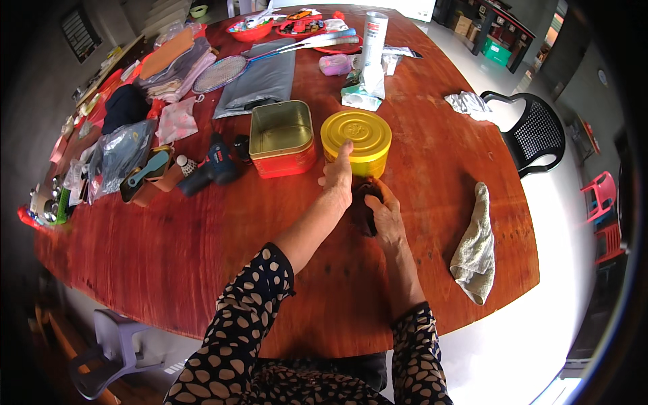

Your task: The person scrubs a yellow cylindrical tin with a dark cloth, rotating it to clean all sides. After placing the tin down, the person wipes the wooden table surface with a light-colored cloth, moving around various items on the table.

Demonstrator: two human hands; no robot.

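A round yellow tin [356,128] with a lid on top stands on the table in front of me. My left hand [341,175] is against its near left side, thumb reaching up to the lid's edge and the other fingers partly hidden. Close by, my right hand [386,208] pinches a dark, crumpled piece that looks like cloth [365,214], just below the tin's near side. Left of the tin sits a square red tin [286,160], lidless, its bare metal inside showing.
A cordless drill [217,160], a shuttlecock [185,164] and brown containers lie left. A light rag [476,253] is at right. Behind are a white tube [372,40], badminton rackets [226,73], a grey bag [260,77] and folded cloths [179,67]. A black chair [536,131] stands right.
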